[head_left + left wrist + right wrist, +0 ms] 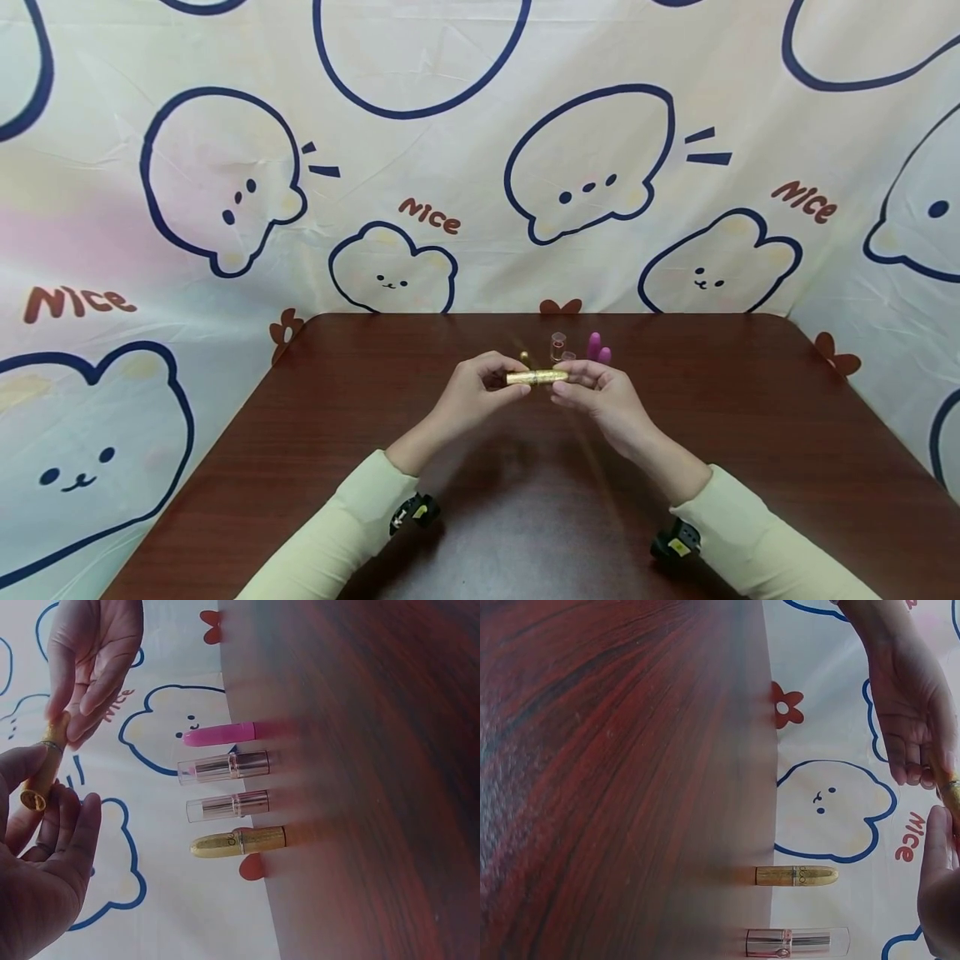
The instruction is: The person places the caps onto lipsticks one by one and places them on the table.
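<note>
A gold lipstick tube is held level between both hands above the table. My left hand pinches its left end between thumb and fingers, while the right hand pinches the tapered right end. In the left wrist view the tube tilts between the two hands, its flat round end toward the camera. A band rings its middle. Behind the hands stands a second gold lipstick, upright on the table, beside two lipsticks with clear caps and a pink tube.
Two pink tubes stand right of the clear-capped lipsticks, near the far side of the dark brown wooden table. A cloth with bear drawings hangs behind the table and along its sides.
</note>
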The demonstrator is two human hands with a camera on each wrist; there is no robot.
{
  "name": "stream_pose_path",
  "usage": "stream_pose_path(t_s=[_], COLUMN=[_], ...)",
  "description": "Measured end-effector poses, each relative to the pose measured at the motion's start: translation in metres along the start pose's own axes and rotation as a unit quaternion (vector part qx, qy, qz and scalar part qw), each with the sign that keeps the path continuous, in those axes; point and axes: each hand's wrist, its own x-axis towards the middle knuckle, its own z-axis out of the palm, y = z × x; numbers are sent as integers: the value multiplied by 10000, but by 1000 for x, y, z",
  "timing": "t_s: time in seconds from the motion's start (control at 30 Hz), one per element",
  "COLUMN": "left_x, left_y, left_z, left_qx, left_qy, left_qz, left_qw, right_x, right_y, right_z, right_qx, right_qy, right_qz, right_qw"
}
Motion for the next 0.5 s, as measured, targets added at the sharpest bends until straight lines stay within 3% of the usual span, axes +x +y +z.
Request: stream_pose_path(t_s=[0.2,0.5], left_x=[3,2], left_y=[-27,-34], left_z=[7,10], left_qx=[-2,-77], left_qy=[29,-18], left_qz=[-2,63], left_qw=[10000,9999], right_x=[-1,0], right_y=[-1,1], right_z=[1,-1], right_qx=[-27,-341], right_qy=[45,54], right_qz=[104,84], right_qw=[9999,9994])
